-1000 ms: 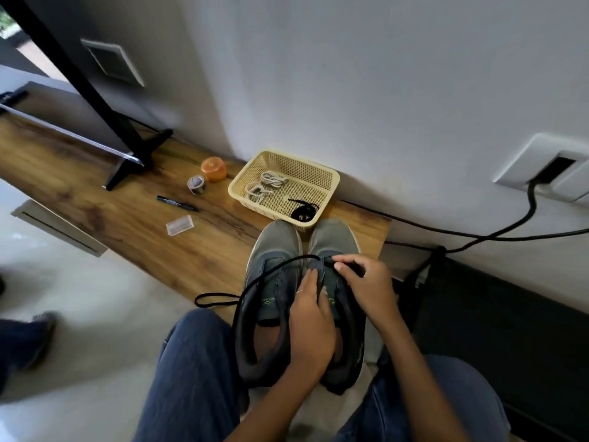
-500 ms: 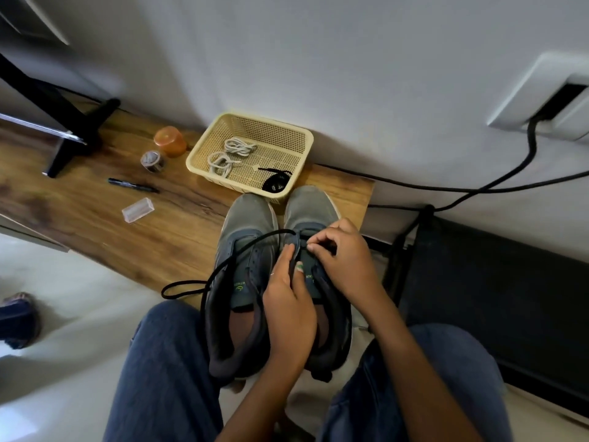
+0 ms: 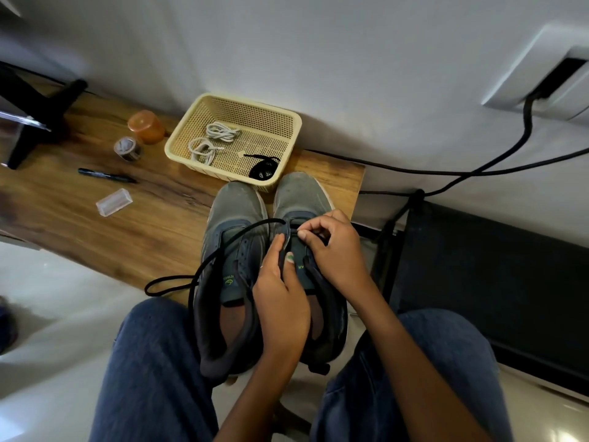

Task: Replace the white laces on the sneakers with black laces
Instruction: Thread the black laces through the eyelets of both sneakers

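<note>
Nearest, two knees in jeans (image 3: 153, 362) frame a pair of grey sneakers (image 3: 236, 212) standing side by side at the edge of a wooden table (image 3: 143, 224), toes toward the wall; the left hand (image 3: 280, 298) grips the inner eyelet flap of the right sneaker (image 3: 301, 196), fingers curled over it; the right hand (image 3: 334, 247) pinches the black lace (image 3: 229, 242) at that shoe's lowest eyelets; the lace arcs leftward over the left sneaker and loops off the table's edge. Beyond the toes sits a yellow basket (image 3: 287, 122) holding two bundles of white laces (image 3: 210, 140) and a coiled black lace (image 3: 263, 169); left of it lie a clear case (image 3: 114, 202), a pen (image 3: 106, 176), a tape roll (image 3: 128, 149) and an orange cap (image 3: 146, 126).
</note>
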